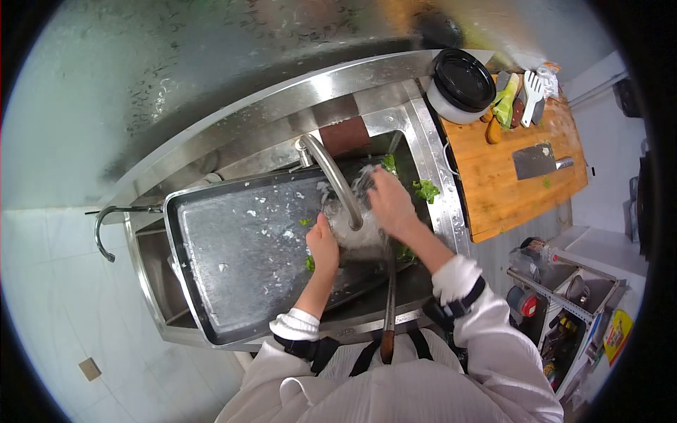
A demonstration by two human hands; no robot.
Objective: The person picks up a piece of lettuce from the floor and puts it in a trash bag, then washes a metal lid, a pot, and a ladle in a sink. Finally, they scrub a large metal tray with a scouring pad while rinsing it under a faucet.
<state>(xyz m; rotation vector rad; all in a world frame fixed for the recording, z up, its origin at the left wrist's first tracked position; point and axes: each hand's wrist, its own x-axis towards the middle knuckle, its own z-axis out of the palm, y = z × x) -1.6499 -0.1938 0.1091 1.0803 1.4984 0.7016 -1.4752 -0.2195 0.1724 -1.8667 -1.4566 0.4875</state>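
Note:
Below the curved steel faucet (338, 176) is a round, pale, water-covered vessel (356, 243) that looks blurred. My left hand (323, 248) is at its left side, thumb up and fingers wrapped at the rim. On the other side my right hand (390, 203) is smeared by motion, its fingers bent down close to the water; I cannot tell what is in them. A long metal handle with a wooden end (388, 345) reaches from the vessel toward my body. Beside my left hand lies a large dark tray (240, 282), wet, with white bits and green leaf scraps on it.
The tray spans the steel sink (151, 271). Leafy greens (425, 190) lie on the sink's right edge. A wooden cutting board (486, 204) holds a cleaver (534, 161), a white slotted turner (532, 99) and a black-lidded container (462, 84). A shelf rack (564, 310) stands lower right.

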